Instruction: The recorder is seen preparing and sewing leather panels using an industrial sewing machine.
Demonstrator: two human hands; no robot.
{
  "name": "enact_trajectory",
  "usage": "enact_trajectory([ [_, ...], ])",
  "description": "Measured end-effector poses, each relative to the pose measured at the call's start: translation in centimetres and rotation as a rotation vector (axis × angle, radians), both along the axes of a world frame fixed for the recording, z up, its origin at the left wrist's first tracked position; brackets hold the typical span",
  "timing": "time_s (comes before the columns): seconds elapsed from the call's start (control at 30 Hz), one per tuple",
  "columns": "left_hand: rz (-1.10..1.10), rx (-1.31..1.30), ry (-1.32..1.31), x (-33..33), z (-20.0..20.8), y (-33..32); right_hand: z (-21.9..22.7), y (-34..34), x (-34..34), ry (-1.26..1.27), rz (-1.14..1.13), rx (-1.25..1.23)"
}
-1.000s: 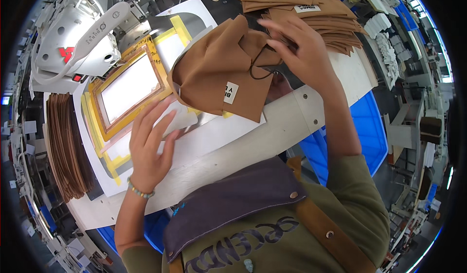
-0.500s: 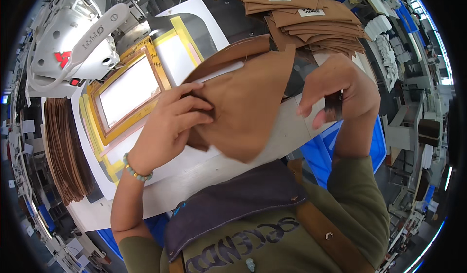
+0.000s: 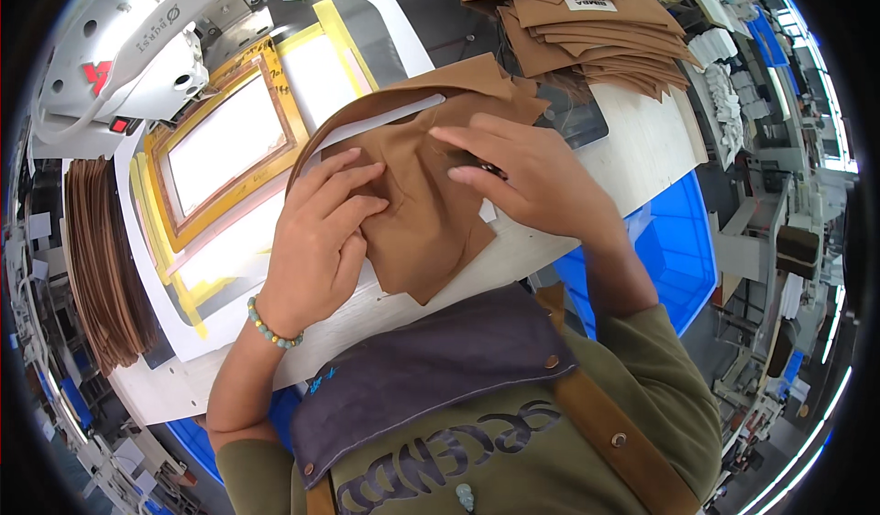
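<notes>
A brown sewn fabric piece lies folded and creased over the front of the white work table, with a pale strip showing along its open upper edge. My left hand is closed on its left part, fingers curled over the cloth. My right hand is over the right side, thumb and forefinger brought close to the cloth near a crease. Inside that palm sits a small dark tool, mostly covered by the fingers; its kind is hard to make out.
A yellow-edged frame rests on the table beside a white machine. Brown pieces are stacked at far right, and others stand upright at left. A blue bin is below the table's right edge.
My right hand has come left and down from the right, onto the fabric piece. The fabric has shifted left and is more bunched; my left hand keeps its grip.
</notes>
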State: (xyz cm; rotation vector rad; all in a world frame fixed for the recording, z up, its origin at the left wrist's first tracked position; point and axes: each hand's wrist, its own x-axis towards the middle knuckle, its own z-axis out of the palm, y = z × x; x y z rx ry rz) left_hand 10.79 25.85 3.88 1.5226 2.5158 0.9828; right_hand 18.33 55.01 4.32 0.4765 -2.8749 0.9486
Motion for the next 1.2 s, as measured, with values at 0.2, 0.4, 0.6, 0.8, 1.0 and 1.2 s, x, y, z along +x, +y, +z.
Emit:
enact_trajectory([
  [0.2, 0.03, 0.111, -0.145, 0.1, 0.8, 0.9, -2.1, -0.4, -0.2, 0.131, -0.147, 0.003],
  [0.4, 0.077, 0.021, 0.119, -0.6, -2.1, 4.1, -2.5, -1.5, -0.6, 0.171, -0.184, 0.037],
  [0.6, 0.07, -0.169, 0.091, -1.4, -3.2, 3.6, -3.3, -0.9, -1.0, 0.122, -0.29, 0.057],
  [0.8, 0.142, -0.087, -0.108, -1.6, -3.6, 3.3, -2.5, -1.1, -2.1, 0.194, -0.11, 0.097],
  [1.0, 0.078, 0.048, -0.157, -2.1, -3.5, 3.0, -3.0, -1.2, -2.2, 0.153, -0.077, 0.136],
  [1.2, 0.036, 0.041, -0.185, -1.7, -2.0, 1.4, -2.4, -0.6, -1.6, 0.15, -0.089, 0.138],
])
